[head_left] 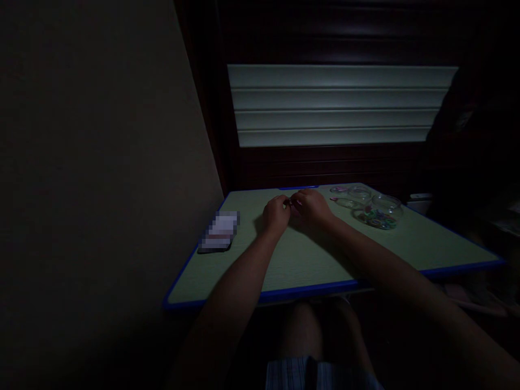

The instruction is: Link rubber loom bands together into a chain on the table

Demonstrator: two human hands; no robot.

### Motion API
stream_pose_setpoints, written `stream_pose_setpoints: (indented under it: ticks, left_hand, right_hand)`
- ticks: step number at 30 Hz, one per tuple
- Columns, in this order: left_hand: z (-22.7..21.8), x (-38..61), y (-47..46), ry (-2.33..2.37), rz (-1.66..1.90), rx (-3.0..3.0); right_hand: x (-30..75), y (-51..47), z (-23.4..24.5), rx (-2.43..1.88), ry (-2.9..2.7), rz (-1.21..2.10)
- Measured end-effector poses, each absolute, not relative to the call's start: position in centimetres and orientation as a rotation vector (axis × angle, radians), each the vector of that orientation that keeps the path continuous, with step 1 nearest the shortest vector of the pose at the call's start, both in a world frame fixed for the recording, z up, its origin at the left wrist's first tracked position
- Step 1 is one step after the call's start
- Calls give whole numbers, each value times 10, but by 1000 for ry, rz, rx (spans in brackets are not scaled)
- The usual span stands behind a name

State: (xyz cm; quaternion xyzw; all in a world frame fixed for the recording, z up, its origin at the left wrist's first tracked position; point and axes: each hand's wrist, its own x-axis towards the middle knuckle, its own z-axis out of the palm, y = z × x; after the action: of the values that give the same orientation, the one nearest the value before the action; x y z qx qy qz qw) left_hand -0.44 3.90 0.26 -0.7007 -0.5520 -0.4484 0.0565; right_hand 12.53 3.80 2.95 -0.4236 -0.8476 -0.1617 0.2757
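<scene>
Both of my hands meet above the far middle of the pale green table [309,265]. My left hand [277,214] is closed, its thumb and fingers pinched at a small dark thing [289,202]. Touching the other side of it, my right hand [312,206] has its fingers curled in too. What they hold is too small and dark to name. Something pinkish [297,210] shows faintly beneath the right hand. To the right stands a round clear jar [385,208] with several small coloured loops [377,221] at its bottom.
Beside the jar lie another clear container [359,193] and small pink-tipped items [333,199]. A phone-like flat object [219,233], its face pixelated, rests near the left edge. The table has a blue rim [317,291]. A wall [122,162] rises at left, a slatted panel [333,105] behind.
</scene>
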Motion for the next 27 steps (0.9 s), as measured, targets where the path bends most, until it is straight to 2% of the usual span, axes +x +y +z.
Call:
stream_pose_setpoints:
  ticks: [8,15,23,27]
  left_hand:
    - [4,-4,38,-1678,-1363,-2121]
    - [4,-1,35,-1690,-1442,-2126]
    - [3,0,36,-1709,-1527,-2139]
    - [3,1,37,-1689,-1583,-2115]
  right_hand:
    - [124,39,27,-1222,-2158,-157]
    - [124,56,20,-1095,-1940,134]
    - [126,70,16,-1017,-1634,655]
    - [124,71,15,-950,-1587,806]
